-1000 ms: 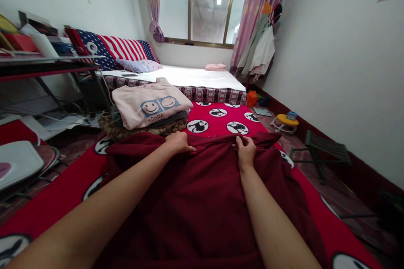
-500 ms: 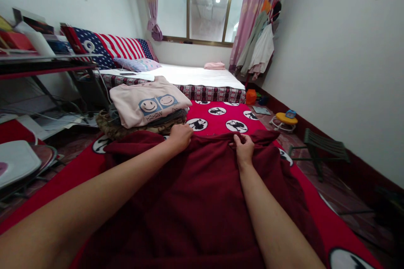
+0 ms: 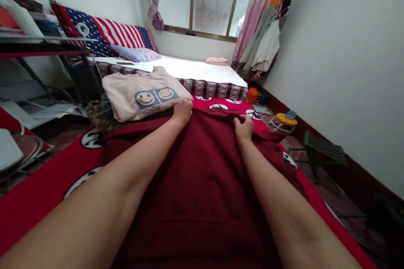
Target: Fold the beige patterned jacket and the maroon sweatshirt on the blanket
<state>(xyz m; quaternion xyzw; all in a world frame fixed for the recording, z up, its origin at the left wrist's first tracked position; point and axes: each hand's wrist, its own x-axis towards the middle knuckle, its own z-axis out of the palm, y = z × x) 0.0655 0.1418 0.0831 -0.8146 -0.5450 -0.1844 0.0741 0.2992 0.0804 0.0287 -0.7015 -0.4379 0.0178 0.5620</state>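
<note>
A dark red garment (image 3: 202,176) lies spread over a bright red sheet (image 3: 41,197) printed with round black-and-white figures. My left hand (image 3: 182,111) is closed on the garment's far edge at the left, right beside a stack of folded clothes (image 3: 142,98) topped by a pink shirt with two smiley faces. My right hand (image 3: 243,128) pinches the same far edge a little to the right. The cloth rises in a ridge between the two hands.
Beyond the red sheet lies a white mattress (image 3: 195,69) with a flag-patterned cushion (image 3: 104,33) under the window. A metal shelf (image 3: 41,46) stands at the left. A small green folding stool (image 3: 318,149) and toys sit on the floor by the right wall.
Both hands have moved away from me with the garment's edge, pulling it up over the patterned sheet toward the folded stack. My left hand has changed from lying flat to a grip.
</note>
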